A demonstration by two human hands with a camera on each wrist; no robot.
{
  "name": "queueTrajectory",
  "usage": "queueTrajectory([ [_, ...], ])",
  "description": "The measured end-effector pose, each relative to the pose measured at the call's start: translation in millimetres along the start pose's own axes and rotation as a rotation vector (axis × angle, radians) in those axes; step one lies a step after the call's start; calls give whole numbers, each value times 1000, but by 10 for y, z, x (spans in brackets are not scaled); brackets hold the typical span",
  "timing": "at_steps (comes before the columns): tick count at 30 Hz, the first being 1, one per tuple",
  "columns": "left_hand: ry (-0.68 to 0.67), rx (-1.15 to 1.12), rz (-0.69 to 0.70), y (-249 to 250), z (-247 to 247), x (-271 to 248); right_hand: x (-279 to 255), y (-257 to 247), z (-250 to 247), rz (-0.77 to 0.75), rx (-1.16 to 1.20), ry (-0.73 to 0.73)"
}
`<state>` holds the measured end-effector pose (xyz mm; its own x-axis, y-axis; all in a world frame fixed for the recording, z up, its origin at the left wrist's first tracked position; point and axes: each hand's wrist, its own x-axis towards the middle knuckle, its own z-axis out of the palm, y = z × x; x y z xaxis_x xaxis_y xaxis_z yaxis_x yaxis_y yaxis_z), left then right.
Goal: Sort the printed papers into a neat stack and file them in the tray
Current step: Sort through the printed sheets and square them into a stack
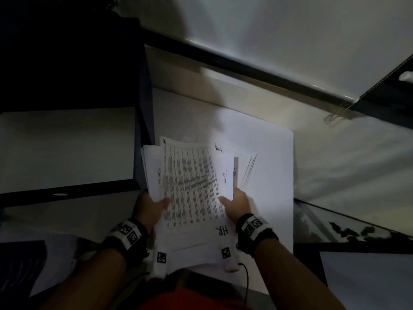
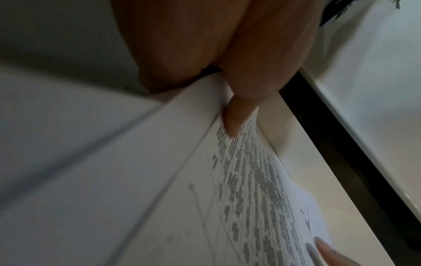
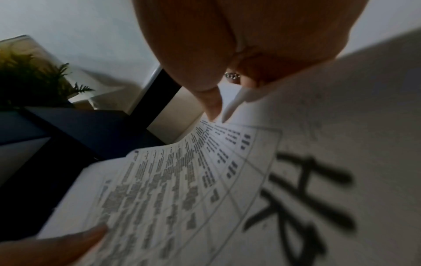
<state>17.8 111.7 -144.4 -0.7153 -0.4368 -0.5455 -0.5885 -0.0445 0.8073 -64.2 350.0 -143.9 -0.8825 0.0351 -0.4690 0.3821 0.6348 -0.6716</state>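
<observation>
Two hands held uneven printed papers (image 1: 192, 186) above the white surface (image 1: 274, 175), beside a dark tray (image 1: 143, 121). Left hand (image 1: 149, 206) pinched the left edge, thumb on top; right hand (image 1: 238, 203) pinched the right edge. Handwritten "HR" (image 1: 222, 230) readable; table text blurred.

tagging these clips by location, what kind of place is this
Probably an office or home desk. Both hands, left hand and right hand, grip printed papers over a white desk, with a dark filing tray beside them and a potted plant behind.
</observation>
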Motion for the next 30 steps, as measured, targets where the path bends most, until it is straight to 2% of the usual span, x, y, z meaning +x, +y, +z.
queueTrajectory([
  [3, 65, 11, 43, -15, 21, -19, 53, -8, -127, 83, -104, 213],
  [5, 84, -19, 60, -2, -5, -41, 141, -14, -219, 229, -140, 300],
  [7, 91, -38, 75, -3, -47, -50, 224, -82, -213, 331, -155, 278],
  [11, 104, -50, 108, 16, -140, -56, 366, -266, -19, 343, -192, 232],
  [16, 132, -62, 96, -51, -264, -27, 374, -433, 102, 429, -394, 224],
  [19, 141, -81, 109, -110, -299, -26, 399, -523, 148, 340, -382, 200],
  [23, 147, -98, 124, -155, -375, -34, 301, -661, 181, 241, -188, 232],
  [27, 149, -111, 144, -173, -465, -48, 155, -774, -257, 115, -14, 410],
  [30, 142, -118, 143, -191, -448, -59, 95, -916, -815, -32, -26, 607],
])
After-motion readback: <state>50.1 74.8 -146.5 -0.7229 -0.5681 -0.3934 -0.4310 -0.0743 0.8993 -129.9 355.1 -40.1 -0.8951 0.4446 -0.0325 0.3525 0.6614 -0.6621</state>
